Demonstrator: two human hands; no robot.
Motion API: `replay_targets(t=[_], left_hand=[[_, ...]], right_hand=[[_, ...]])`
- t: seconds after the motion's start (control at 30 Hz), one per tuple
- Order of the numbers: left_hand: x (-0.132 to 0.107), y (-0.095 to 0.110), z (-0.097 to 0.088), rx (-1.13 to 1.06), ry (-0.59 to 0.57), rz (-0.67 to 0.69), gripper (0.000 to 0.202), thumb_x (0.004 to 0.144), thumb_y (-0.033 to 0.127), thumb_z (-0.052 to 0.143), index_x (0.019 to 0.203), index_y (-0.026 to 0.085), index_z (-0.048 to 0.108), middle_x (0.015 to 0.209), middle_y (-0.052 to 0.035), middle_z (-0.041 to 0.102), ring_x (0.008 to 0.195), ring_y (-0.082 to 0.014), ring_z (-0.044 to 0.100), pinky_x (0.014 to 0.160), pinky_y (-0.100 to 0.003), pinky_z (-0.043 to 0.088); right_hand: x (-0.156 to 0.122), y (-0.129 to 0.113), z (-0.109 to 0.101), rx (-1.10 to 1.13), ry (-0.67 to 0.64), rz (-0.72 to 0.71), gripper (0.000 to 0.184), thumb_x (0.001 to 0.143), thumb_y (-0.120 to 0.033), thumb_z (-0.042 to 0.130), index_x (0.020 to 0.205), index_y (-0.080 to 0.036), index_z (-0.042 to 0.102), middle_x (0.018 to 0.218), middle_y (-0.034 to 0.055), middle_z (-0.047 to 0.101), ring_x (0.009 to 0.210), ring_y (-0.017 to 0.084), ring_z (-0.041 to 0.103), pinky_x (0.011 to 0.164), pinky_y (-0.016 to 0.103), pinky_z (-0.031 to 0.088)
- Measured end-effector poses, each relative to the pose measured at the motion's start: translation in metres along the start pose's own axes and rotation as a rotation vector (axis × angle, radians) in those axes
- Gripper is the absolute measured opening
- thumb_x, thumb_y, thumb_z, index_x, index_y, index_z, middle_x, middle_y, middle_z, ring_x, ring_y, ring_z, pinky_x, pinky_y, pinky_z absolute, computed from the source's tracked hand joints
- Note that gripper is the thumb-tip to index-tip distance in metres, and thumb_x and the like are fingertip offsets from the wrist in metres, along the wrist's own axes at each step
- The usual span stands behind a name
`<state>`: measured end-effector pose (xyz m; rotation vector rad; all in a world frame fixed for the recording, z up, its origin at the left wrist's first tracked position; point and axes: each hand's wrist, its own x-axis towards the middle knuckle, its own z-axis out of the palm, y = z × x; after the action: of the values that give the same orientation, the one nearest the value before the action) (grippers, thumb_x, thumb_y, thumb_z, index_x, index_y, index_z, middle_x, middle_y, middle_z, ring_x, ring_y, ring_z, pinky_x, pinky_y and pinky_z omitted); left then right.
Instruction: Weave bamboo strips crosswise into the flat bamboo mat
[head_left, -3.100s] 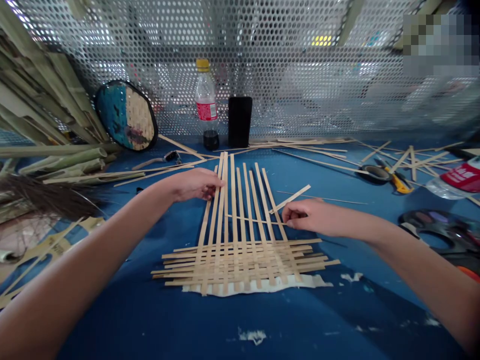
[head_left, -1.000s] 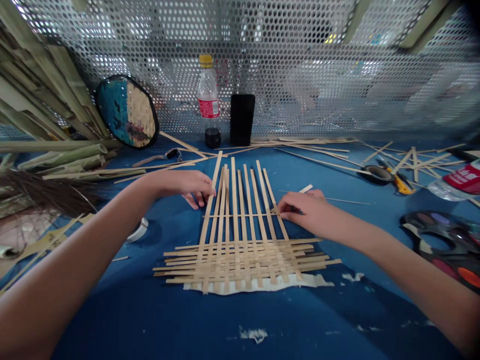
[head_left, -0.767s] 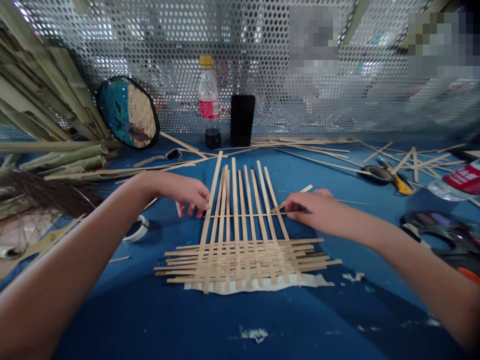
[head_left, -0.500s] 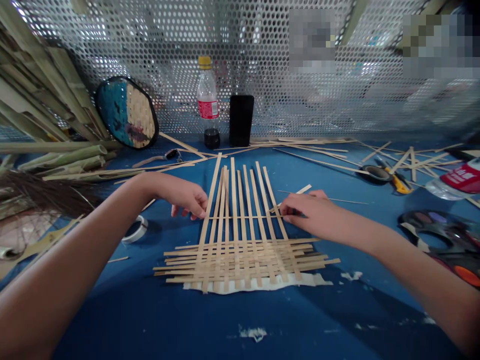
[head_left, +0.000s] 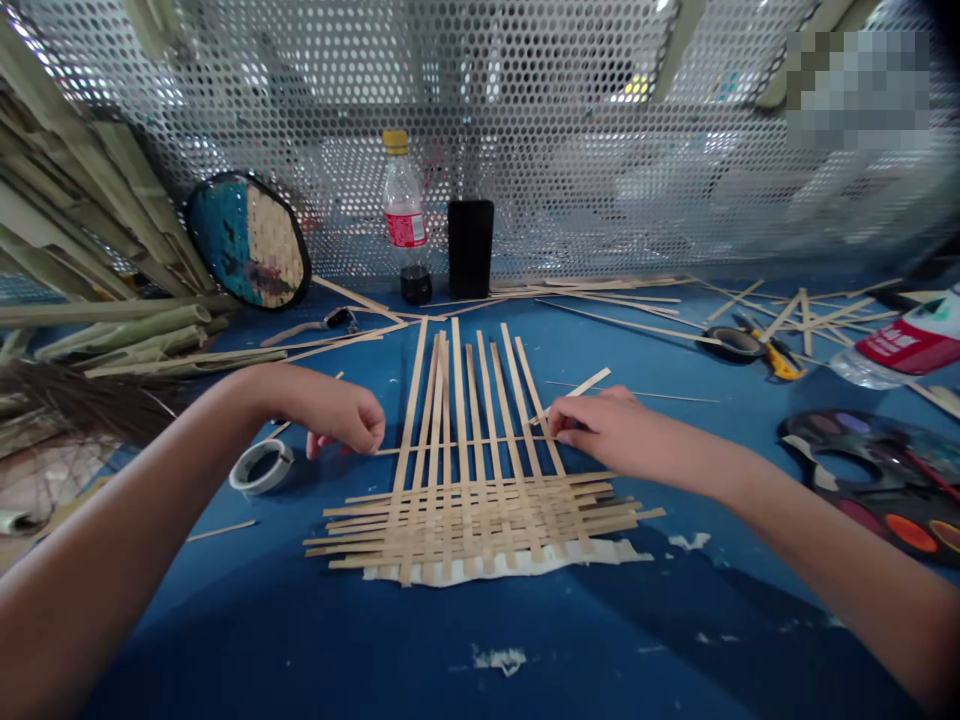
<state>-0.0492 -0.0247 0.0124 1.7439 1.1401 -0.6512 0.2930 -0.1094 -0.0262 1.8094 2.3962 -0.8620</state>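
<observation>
A partly woven mat of bamboo strips lies on the blue table, its near edge along a pale strip of tape. Several long upright strips fan away from the woven part. One thin bamboo strip runs crosswise among them, above the weave. My left hand pinches its left end, a little outside the leftmost upright. At the right side my right hand is closed around the strip's other end, by the rightmost upright; its fingertips are partly hidden. Another short strip slants up beside my right hand.
A tape roll lies left of the mat. Behind stand a bottle, a black phone and a painted woven fan. To the right are loose strips, a yellow cutter, another bottle and a paint palette.
My left hand has moved left, away from the leftmost upright, and the crosswise strip now shows past that upright. My right hand stays at the right side. The view has shifted slightly.
</observation>
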Motion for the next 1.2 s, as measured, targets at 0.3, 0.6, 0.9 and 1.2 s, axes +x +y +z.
replay_targets(t=[0.3, 0.6, 0.9, 1.2], left_hand=[[-0.006, 0.001, 0.010, 0.096, -0.055, 0.057, 0.010, 0.077, 0.030, 0.055, 0.080, 0.021, 0.059, 0.073, 0.0008, 0.053, 0.063, -0.0135, 0.048, 0.057, -0.022, 0.043], [0.000, -0.013, 0.001, 0.004, -0.060, 0.109, 0.013, 0.081, 0.031, 0.054, 0.076, 0.020, 0.057, 0.071, 0.0009, 0.056, 0.066, -0.0141, 0.053, 0.065, -0.024, 0.046], [0.004, -0.004, 0.012, 0.007, 0.009, 0.168, 0.028, 0.090, 0.046, 0.051, 0.090, 0.020, 0.058, 0.084, -0.0035, 0.066, 0.078, -0.0169, 0.061, 0.069, -0.025, 0.048], [0.003, 0.004, 0.018, 0.080, -0.042, 0.245, 0.026, 0.088, 0.045, 0.051, 0.080, 0.021, 0.052, 0.078, 0.0008, 0.054, 0.070, -0.0142, 0.051, 0.066, -0.024, 0.045]], right_hand=[[0.004, 0.009, -0.009, 0.218, -0.212, -0.037, 0.014, 0.089, -0.035, 0.049, 0.090, -0.024, 0.058, 0.098, 0.0046, 0.063, 0.086, 0.021, 0.055, 0.076, 0.035, 0.042], [0.005, 0.014, -0.007, -0.001, -0.122, -0.040, 0.019, 0.090, -0.036, 0.045, 0.086, -0.025, 0.060, 0.081, 0.0031, 0.063, 0.073, 0.020, 0.051, 0.064, 0.033, 0.035], [-0.001, 0.017, -0.011, -0.067, -0.127, -0.046, 0.018, 0.091, -0.031, 0.044, 0.084, -0.024, 0.059, 0.076, 0.0030, 0.060, 0.069, 0.018, 0.047, 0.063, 0.033, 0.033], [-0.003, 0.015, -0.015, -0.092, -0.184, -0.031, 0.023, 0.094, -0.037, 0.039, 0.085, -0.025, 0.056, 0.077, 0.0030, 0.058, 0.071, 0.020, 0.046, 0.064, 0.032, 0.032]])
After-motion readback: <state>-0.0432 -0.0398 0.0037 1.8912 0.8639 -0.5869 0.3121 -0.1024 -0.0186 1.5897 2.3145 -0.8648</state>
